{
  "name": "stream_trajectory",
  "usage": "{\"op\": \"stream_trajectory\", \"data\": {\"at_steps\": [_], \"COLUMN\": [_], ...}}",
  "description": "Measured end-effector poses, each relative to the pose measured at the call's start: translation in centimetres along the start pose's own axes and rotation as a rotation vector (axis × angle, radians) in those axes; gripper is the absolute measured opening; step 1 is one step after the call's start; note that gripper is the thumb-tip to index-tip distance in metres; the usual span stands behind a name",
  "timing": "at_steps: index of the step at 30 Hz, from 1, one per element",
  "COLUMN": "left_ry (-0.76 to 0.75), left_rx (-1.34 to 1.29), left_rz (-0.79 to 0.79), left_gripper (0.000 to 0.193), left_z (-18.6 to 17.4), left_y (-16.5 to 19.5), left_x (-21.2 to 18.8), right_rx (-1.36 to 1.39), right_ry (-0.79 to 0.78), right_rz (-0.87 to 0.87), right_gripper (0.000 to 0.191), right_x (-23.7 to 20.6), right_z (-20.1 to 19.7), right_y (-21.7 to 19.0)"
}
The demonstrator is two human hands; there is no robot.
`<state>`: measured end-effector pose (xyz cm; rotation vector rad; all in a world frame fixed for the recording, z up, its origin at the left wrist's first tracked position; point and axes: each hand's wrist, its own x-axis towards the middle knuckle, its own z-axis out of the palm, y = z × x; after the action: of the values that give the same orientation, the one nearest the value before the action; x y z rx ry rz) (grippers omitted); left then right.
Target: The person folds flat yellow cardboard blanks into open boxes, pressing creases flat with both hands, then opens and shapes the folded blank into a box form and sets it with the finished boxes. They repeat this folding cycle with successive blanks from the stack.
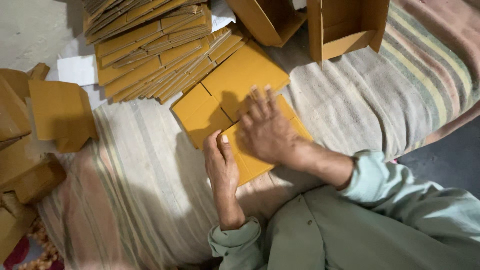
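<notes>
In the head view, the person sat over a striped blanket that covered the place of work. A flat yellow cardboard blank lay on this blanket, directly in front of the person, with its flaps spread out.

The right hand lay flat on the blank, fingers spread and stretched, palm pressing down; it gripped nothing. The fingertips looked a little blurred. The left hand was at the near edge of the same blank, with its fingers close together and the thumb touching the cardboard; I could not tell if it pinched the edge or only rested against it. Both arms wore pale green sleeves.

Behind the blank, a big stack of flat blanks was fanned out in an untidy pile, with its nearest pieces just beside the blank under the hands. Farther back stood open folded boxes. At the left side, more folded boxes lay partly on the blanket, well apart from the hands.
</notes>
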<state>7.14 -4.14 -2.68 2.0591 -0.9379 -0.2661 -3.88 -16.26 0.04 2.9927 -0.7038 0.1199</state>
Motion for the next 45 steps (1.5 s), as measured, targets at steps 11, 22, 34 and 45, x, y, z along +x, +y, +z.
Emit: {"op": "stream_trajectory", "data": {"at_steps": [11,22,34,45], "left_ry": [0.025,0.024,0.018,0.046], "left_rx": [-0.053,-0.062,-0.072,0.273], "left_rz": [0.047,0.044,0.064,0.227], "left_gripper": [0.036,0.035,0.035,0.043], "left_z": [0.0,0.3,0.2,-1.0], "left_y": [-0.7,-0.7,-1.6,1.7], "left_x": [-0.3,-0.1,-0.3,-1.5], "right_rx": [0.047,0.069,0.218,0.129], "right_ry": [-0.069,0.059,0.123,0.118], "right_rz": [0.000,0.008,-0.254,-0.078], "right_gripper": [0.061,0.071,0.086,0.112], "right_x": [-0.6,-2.5,-4.7,-7.4], "right_z": [0.5,-0.6,-1.0,-2.1], "right_y": [1.1,1.6,-0.5,3.3]}}
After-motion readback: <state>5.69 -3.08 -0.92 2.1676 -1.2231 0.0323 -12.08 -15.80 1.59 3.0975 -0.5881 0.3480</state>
